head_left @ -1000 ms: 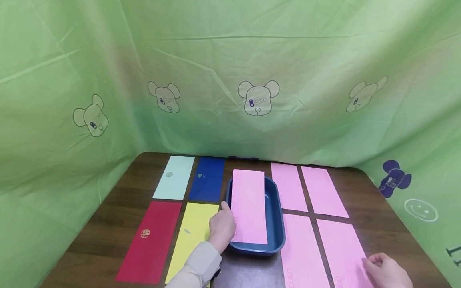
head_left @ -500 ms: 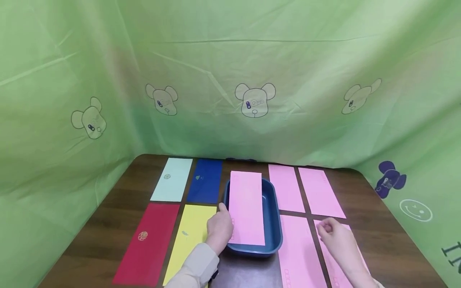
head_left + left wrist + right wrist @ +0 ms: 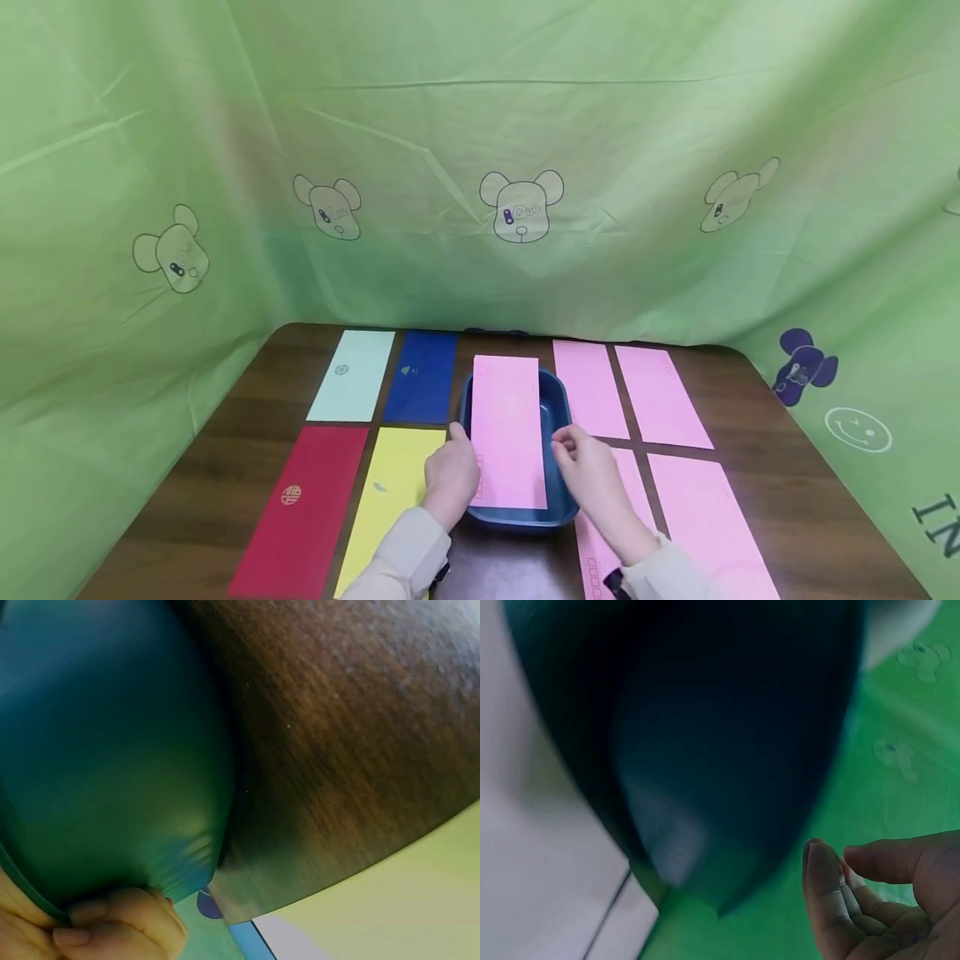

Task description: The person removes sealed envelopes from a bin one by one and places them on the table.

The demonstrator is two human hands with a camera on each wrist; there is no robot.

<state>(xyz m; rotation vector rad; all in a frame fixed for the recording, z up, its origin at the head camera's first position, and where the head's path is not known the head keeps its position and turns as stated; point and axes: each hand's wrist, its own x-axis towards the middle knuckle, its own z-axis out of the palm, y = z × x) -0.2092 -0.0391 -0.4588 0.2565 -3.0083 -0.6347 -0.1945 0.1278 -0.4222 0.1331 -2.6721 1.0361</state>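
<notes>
A blue plastic tray (image 3: pixel 553 417) sits mid-table with a pink envelope (image 3: pixel 507 433) lying lengthwise in it, its far end overlapping the tray's back rim. At the tray's left side my left hand (image 3: pixel 452 473) grips the rim; the left wrist view shows fingers (image 3: pixel 124 919) curled against the tray wall (image 3: pixel 112 787). My right hand (image 3: pixel 592 475) hovers over the tray's right edge, thumb near the index finger and other fingers loosely bent. Nothing shows between thumb and fingers (image 3: pixel 825 892) in the right wrist view.
To the left lie white (image 3: pixel 352 375), blue (image 3: pixel 422 379), red (image 3: pixel 300 508) and yellow (image 3: pixel 393 508) envelopes. Several pink envelopes (image 3: pixel 662 396) lie flat on the right in two rows. A green printed curtain (image 3: pixel 420 275) encloses the back and sides of the brown table (image 3: pixel 780 433).
My right hand has moved left from the near-right pink envelope, across the pink envelopes, to the tray's right edge. The left hand still grips the tray.
</notes>
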